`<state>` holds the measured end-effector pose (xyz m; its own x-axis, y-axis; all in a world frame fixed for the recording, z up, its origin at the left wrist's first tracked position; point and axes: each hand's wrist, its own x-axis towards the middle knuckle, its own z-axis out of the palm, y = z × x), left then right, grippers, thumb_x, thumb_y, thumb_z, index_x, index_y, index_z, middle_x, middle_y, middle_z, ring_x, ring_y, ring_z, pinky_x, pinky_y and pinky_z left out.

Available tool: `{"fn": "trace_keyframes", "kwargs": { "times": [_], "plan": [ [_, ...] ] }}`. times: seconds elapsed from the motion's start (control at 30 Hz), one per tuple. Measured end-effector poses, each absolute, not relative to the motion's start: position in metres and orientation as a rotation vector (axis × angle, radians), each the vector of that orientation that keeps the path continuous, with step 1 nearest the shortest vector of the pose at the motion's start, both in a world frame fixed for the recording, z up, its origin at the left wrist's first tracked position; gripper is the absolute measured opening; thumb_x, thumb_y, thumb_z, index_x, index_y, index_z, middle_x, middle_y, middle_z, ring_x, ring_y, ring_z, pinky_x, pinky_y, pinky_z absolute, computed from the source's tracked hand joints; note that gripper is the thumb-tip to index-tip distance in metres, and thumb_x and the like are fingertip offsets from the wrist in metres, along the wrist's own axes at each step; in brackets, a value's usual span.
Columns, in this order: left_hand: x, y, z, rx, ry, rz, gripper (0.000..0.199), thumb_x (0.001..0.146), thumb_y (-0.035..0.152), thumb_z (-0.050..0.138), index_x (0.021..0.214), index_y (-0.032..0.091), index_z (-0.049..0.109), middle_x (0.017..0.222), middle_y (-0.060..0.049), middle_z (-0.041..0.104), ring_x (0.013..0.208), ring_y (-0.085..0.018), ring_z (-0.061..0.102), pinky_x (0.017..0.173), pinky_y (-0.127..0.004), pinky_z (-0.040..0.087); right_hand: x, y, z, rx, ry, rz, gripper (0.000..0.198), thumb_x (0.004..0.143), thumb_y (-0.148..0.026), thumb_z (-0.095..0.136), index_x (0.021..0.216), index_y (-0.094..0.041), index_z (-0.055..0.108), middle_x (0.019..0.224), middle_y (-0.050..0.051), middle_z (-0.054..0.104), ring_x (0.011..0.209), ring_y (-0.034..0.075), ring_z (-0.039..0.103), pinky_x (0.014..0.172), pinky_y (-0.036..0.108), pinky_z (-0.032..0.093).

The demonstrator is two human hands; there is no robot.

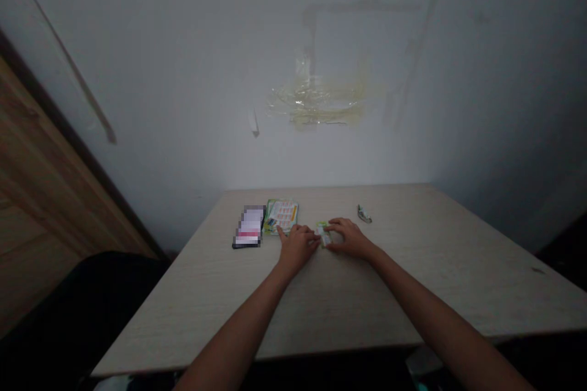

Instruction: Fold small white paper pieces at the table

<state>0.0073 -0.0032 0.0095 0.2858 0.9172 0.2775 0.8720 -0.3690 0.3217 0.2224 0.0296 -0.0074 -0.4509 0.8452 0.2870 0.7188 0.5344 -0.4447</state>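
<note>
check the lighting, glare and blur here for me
Head view: dim overall, darker toward the lower corners; head view: small bright glints on the clear tape on the wall; head view: phone screen pixelated, and the small packet by the right hand too soft to read.

- Open table (472,275) stretches right of the right forearm, with room to pass.
- A small crumpled thing (364,214) sits just beyond the right hand (352,239).
- The phone (249,229) and leaflet (282,214) crowd the way beyond the left hand (298,247).
- Between the forearms, a lane runs to the near edge.
- The wall (183,104) bars the far edge.
</note>
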Motion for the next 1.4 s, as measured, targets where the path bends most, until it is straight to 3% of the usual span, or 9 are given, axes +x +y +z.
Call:
{"fn": "trace_keyframes", "kwargs": {
  "times": [0.3,0.8,1.1,1.4],
  "plan": [
    [0.008,-0.004,0.008,2.409,1.665,0.702,0.018,0.088,0.043,0.06,0.099,0.037,0.072,0.114,0.001,0.069,0.117,-0.025,0.051,0.103,-0.079,-0.01,0.227,0.036,-0.015,-1.137,-2.203,0.414,0.014,0.082,-0.034,0.067,0.091,-0.029,0.078,0.122,0.007,0.06,0.118,0.025,0.051,0.105,0.043,0.037],
    [0.01,-0.004,0.01,2.388,1.698,0.671,0.019,0.085,0.044,0.062,0.1,0.036,0.072,0.117,0.0,0.069,0.12,-0.027,0.051,0.104,-0.078,-0.007,0.22,0.035,-0.01,-1.315,-2.187,0.317,0.022,0.086,-0.032,0.063,0.104,-0.031,0.075,0.131,0.009,0.054,0.125,0.027,0.045,0.108,0.046,0.035],
    [0.007,-0.003,0.008,2.359,1.618,0.731,0.017,0.083,0.045,0.065,0.095,0.035,0.072,0.117,0.002,0.07,0.121,-0.026,0.051,0.104,-0.077,-0.01,0.223,0.037,-0.018,-1.222,-2.134,0.332,0.018,0.084,-0.038,0.067,0.087,-0.024,0.078,0.129,0.01,0.057,0.124,0.026,0.044,0.109,0.043,0.034],
    [0.008,-0.004,0.01,2.357,1.661,0.678,0.019,0.083,0.045,0.065,0.098,0.036,0.072,0.12,0.001,0.069,0.122,-0.025,0.05,0.106,-0.076,-0.007,0.215,0.045,-0.019,-1.427,-2.008,0.325,0.026,0.089,-0.039,0.058,0.099,-0.023,0.077,0.128,0.012,0.056,0.124,0.027,0.044,0.11,0.045,0.033]
  ]
}}
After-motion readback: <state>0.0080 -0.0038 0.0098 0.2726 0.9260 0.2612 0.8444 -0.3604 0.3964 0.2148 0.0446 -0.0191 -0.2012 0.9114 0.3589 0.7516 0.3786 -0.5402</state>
